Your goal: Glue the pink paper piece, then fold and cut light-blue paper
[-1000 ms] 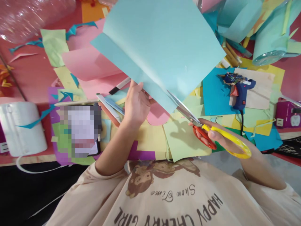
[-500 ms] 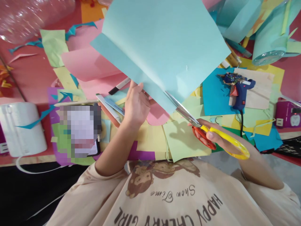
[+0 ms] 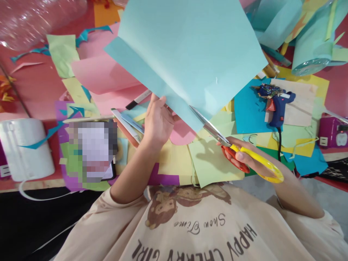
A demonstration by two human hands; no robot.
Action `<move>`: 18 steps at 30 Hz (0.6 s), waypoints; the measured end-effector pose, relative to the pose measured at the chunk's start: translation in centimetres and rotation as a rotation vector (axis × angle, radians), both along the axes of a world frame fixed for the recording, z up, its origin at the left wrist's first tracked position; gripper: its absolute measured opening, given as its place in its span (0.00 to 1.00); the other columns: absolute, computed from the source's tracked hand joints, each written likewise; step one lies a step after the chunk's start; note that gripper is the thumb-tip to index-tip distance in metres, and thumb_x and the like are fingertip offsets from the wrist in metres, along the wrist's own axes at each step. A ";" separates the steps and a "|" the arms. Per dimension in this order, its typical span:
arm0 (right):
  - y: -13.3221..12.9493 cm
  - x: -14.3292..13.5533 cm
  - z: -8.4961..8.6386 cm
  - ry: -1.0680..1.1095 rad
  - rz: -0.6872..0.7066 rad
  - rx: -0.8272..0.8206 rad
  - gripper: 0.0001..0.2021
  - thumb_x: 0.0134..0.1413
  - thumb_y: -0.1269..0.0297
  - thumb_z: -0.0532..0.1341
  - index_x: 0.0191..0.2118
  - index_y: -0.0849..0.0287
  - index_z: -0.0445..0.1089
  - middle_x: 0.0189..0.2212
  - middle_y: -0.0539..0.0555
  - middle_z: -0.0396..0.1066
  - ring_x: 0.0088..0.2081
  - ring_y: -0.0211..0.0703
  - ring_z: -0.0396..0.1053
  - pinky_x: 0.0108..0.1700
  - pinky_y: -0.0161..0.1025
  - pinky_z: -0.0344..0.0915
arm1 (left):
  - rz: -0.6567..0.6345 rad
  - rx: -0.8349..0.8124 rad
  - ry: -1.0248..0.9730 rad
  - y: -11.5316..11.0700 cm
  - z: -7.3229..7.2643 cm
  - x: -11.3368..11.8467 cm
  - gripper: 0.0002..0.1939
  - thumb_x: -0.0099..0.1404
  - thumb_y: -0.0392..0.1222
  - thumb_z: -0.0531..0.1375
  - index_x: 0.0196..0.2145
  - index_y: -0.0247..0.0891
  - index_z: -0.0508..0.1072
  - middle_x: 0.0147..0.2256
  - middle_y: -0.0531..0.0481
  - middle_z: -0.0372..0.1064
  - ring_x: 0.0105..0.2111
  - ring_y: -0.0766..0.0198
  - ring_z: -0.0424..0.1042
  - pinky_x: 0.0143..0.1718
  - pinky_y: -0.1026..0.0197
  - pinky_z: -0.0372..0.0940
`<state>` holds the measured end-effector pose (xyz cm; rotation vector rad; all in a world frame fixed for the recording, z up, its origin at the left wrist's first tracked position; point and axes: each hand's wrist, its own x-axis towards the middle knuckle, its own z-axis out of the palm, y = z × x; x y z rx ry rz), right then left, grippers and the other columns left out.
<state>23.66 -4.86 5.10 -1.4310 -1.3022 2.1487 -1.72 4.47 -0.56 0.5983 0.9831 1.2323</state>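
Observation:
A large sheet of light blue paper (image 3: 190,50) is held up over the table, a crease running along its lower left side. My left hand (image 3: 159,119) is closed on the sheet's lower left edge, thumb and fingers pinching it. My right hand (image 3: 241,156) grips a pair of scissors (image 3: 214,132) with one red and one yellow handle. Their blades look nearly together and lie at the paper's lower corner, the tips near the crease. Part of the lower blade is hard to make out against the paper.
A blue glue gun (image 3: 278,107) lies on paper at the right, its cord trailing down. Behind it stands a bottle wrapped in light blue paper (image 3: 310,47). To the left are markers (image 3: 138,99), a phone (image 3: 108,170) and a white case (image 3: 25,148). Coloured paper scraps cover the table.
The scissors have shifted slightly left along the paper, and their yellow handle has swung a little inward. My left hand and the sheet have hardly moved.

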 end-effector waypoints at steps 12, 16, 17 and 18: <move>0.6 -0.9 1.1 -0.121 0.026 0.051 0.32 0.53 0.36 0.58 0.50 0.60 0.65 0.28 0.48 0.54 0.24 0.31 0.47 0.23 0.33 0.47 | 0.012 0.007 0.015 0.1 0.0 0.1 0.13 0.65 0.39 0.52 0.47 0.48 0.68 0.39 0.54 0.71 0.25 0.71 0.65 0.20 0.69 0.57; 0.5 -0.9 0.9 -0.139 -0.011 -0.011 0.29 0.52 0.41 0.61 0.50 0.60 0.66 0.28 0.48 0.53 0.23 0.30 0.46 0.22 0.33 0.45 | 0.034 -0.021 0.009 0.1 0.2 0.2 0.13 0.65 0.37 0.53 0.46 0.48 0.68 0.37 0.54 0.71 0.24 0.70 0.65 0.19 0.68 0.56; 0.5 -0.9 0.8 -0.143 -0.029 -0.035 0.27 0.52 0.43 0.62 0.50 0.60 0.66 0.27 0.47 0.53 0.23 0.30 0.46 0.22 0.33 0.45 | 0.034 -0.026 -0.008 0.0 0.3 0.3 0.14 0.65 0.36 0.52 0.46 0.47 0.68 0.35 0.55 0.71 0.24 0.71 0.64 0.19 0.67 0.56; 0.5 -0.9 0.6 -0.144 -0.044 -0.057 0.26 0.52 0.44 0.63 0.49 0.59 0.66 0.27 0.47 0.52 0.23 0.30 0.46 0.22 0.33 0.45 | 0.035 -0.029 -0.031 0.0 0.4 0.3 0.14 0.65 0.35 0.52 0.46 0.47 0.68 0.33 0.55 0.70 0.23 0.71 0.64 0.19 0.68 0.56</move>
